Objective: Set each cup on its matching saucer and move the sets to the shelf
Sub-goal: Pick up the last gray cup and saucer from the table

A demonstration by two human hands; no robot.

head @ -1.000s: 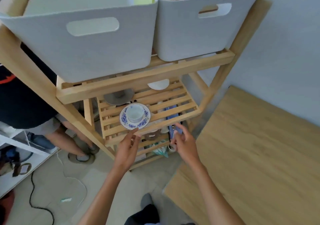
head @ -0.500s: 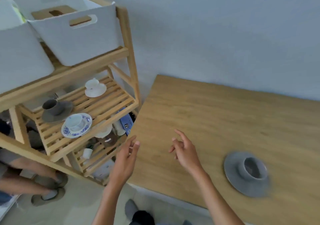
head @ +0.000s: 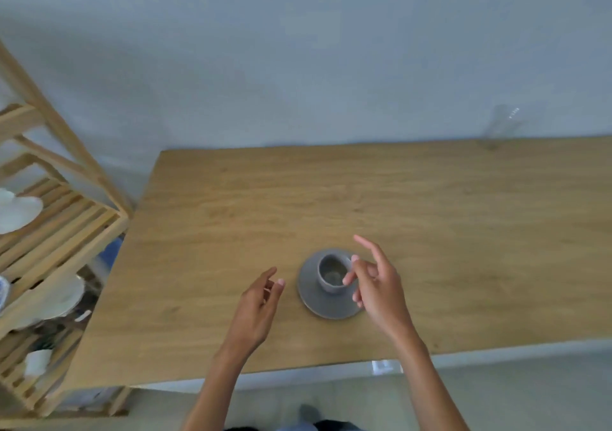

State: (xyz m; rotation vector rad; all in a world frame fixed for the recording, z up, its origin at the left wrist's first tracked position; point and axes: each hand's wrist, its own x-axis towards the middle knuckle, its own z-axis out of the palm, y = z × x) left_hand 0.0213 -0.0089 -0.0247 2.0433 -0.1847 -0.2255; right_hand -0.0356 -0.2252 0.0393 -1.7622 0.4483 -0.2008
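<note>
Grey cup [head: 332,273] already on grey saucer [head: 326,301], centre of frame on table [head: 430,198]. Left hand [head: 256,311], right hand [head: 377,290] open, empty, either side. Remaining: transfer to shelf [head: 63,232], left edge.

Wooden table [head: 430,205] — clear glass [head: 501,126] at far edge.

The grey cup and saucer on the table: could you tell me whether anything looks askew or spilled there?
Nothing stands out. The grey cup sits upright on its matching grey saucer, slightly off-centre, with no spill on the table.
</note>
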